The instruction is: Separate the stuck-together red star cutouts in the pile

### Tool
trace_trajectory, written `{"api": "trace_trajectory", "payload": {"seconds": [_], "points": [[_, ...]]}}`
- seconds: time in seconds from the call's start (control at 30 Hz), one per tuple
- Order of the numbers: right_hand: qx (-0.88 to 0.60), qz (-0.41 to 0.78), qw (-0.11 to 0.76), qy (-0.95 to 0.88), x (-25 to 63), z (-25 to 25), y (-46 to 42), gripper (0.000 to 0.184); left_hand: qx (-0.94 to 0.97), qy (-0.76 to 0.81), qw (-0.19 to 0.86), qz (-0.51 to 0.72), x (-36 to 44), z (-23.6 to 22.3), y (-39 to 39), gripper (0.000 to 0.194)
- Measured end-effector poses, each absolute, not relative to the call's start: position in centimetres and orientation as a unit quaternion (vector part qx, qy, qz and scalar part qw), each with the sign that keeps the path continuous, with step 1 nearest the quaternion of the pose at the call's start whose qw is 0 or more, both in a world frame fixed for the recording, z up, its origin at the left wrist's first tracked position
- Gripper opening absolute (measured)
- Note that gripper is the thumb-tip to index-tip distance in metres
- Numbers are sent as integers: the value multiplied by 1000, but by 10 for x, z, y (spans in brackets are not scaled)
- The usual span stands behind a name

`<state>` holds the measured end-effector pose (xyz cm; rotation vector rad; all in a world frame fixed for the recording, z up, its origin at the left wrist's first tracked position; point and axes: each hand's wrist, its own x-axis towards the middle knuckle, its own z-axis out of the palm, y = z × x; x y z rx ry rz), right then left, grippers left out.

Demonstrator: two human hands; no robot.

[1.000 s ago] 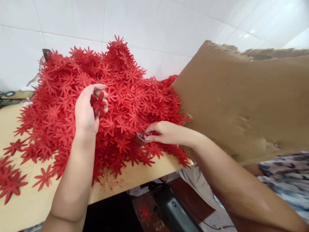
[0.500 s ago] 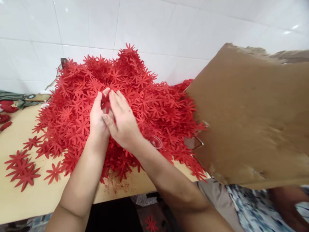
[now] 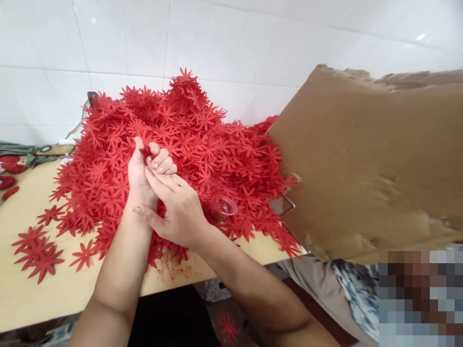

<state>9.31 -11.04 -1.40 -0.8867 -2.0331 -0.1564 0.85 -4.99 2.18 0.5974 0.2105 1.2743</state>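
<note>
My left hand [image 3: 139, 171] is palm up in front of the heap, its fingers curled over. A dark red flower-shaped piece [image 3: 145, 152] shows in part between its thumb and fingers; the rest is hidden in the palm. My right hand [image 3: 177, 205] lies across the left palm with its fingers stretched out and its thumb apart on the left wrist. Its fingertips reach under the curled left fingers. Behind both hands rises a large heap of red flower-shaped cutouts [image 3: 119, 159].
Several loose red cutouts [image 3: 39, 255] lie on the table [image 3: 29, 308] at the left. A clear plastic cup [image 3: 226, 206] sits in the heap. A big cardboard sheet [image 3: 369, 168] stands at the right, with a person partly visible below it. White tiles [image 3: 231, 43] form the wall.
My left fingers have curled inward over the red piece. My right hand has slid down from beside the left fingers to lie across the palm, its thumb moving to the left wrist.
</note>
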Motion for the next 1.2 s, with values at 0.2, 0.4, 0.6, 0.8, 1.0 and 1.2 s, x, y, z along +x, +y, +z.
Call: {"api": "trace_trajectory", "payload": {"seconds": [0.2,0.4,0.6,0.8,1.0,1.2], "points": [[-334,66,553,-760,116,0,-122,28,311,117,707,625,-5,22,-43,56],[-393,70,574,-715,121,5,-80,44,308,132,740,584,20,21,-42,58],[-444,60,535,-716,117,3,-37,69,249,168,730,614,39,14,-36,49],[-498,40,507,-702,95,14,-22,76,294,103,646,697,49,10,-41,26],[-423,13,462,-779,69,20,-61,75,335,69,593,729,24,14,-54,31],[-390,-19,432,-813,46,14,-88,82,365,99,611,696,8,13,-55,58]]}}
